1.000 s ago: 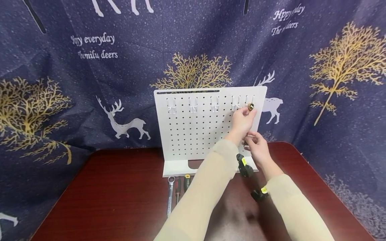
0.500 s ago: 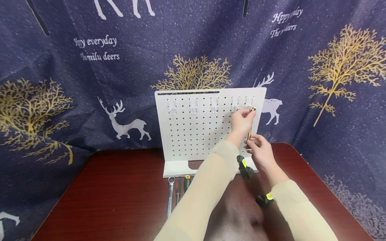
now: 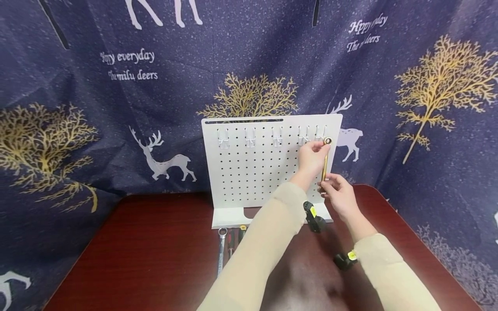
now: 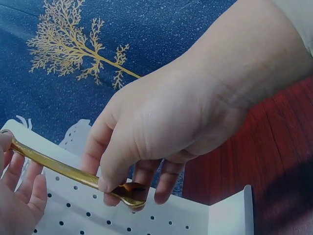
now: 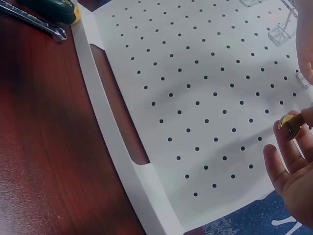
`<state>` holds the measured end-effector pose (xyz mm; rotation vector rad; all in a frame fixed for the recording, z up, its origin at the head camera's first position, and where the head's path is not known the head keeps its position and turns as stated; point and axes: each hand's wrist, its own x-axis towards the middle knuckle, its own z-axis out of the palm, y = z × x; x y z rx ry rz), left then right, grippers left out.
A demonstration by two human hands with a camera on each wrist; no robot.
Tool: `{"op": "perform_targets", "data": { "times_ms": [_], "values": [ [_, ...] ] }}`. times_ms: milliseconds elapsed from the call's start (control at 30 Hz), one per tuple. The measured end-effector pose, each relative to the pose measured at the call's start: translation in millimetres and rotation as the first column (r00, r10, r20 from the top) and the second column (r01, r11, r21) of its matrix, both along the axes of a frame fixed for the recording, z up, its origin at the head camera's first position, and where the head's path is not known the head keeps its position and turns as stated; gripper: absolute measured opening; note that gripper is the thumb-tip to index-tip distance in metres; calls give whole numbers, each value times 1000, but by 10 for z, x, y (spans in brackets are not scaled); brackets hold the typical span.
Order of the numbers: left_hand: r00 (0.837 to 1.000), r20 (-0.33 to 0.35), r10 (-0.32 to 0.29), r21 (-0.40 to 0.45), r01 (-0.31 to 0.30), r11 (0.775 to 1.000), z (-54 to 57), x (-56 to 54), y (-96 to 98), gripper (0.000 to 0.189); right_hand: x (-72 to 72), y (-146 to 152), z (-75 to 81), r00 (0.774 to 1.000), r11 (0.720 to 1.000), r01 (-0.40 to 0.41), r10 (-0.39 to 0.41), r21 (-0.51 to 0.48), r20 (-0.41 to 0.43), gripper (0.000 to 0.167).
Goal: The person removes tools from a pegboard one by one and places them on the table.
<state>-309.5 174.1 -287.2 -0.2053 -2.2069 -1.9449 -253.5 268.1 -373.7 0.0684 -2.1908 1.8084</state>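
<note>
A gold combination wrench [image 3: 324, 166] stands nearly upright before the right side of the white pegboard [image 3: 249, 172]. My left hand [image 3: 311, 159] pinches it just below the ring end, which is beside the rightmost wire hook [image 3: 320, 131]. Lower down, my right hand [image 3: 339, 195] holds the other end between thumb and fingers. In the left wrist view the right hand [image 4: 171, 117] grips close to the open-ended jaw, and part of the left hand [image 4: 22, 196] shows at the left edge. The right wrist view catches the jaw [image 5: 289, 126] at the right fingers.
Several white wire hooks [image 3: 250, 137] line the top of the board. On the dark red table [image 3: 155, 250] lie a silver wrench [image 3: 221, 252], a red-handled screwdriver [image 3: 231, 241] and a green-handled tool [image 5: 56, 9] with a yellow end, partly behind the left sleeve. A patterned blue cloth [image 3: 171, 99] hangs behind.
The gold wrench has swung out into fuller view, its ring end shifting slightly right and turning toward the camera. The right hand has moved slightly right and down with the lower end.
</note>
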Motion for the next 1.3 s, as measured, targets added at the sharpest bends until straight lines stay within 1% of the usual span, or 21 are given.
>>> {"op": "perform_targets", "data": {
  "times_ms": [167,300,433,533,667,833,900,1133,1300],
  "values": [
    [999,-6,-34,19,34,999,-25,7,-76,15,40,-15,-32,1000,1000,-6,6,21,-14,36],
    [998,0,-68,17,68,998,-77,13,-150,14,85,-43,-80,1000,1000,-22,22,18,7,38],
    [996,16,-84,-19,85,996,-138,46,-228,14,134,-76,-132,998,999,-37,36,10,43,39],
    [995,31,-99,-36,101,994,-179,82,-277,15,172,-98,-169,998,999,-46,45,13,54,38],
    [990,32,-138,-23,139,990,-227,125,-343,15,220,-131,-217,997,998,-60,59,7,57,35],
    [984,54,-170,-48,173,984,-301,167,-445,16,276,-188,-285,995,996,-85,86,-6,60,34],
    [982,60,-180,-66,184,981,-334,182,-490,17,299,-218,-313,994,996,-87,88,-12,65,33],
    [974,67,-215,-58,219,974,-433,232,-639,19,363,-335,-400,992,997,-77,79,-18,103,31],
    [968,68,-242,-78,247,966,-511,253,-764,19,380,-412,-500,990,996,-86,89,-28,111,29]
  ]
}}
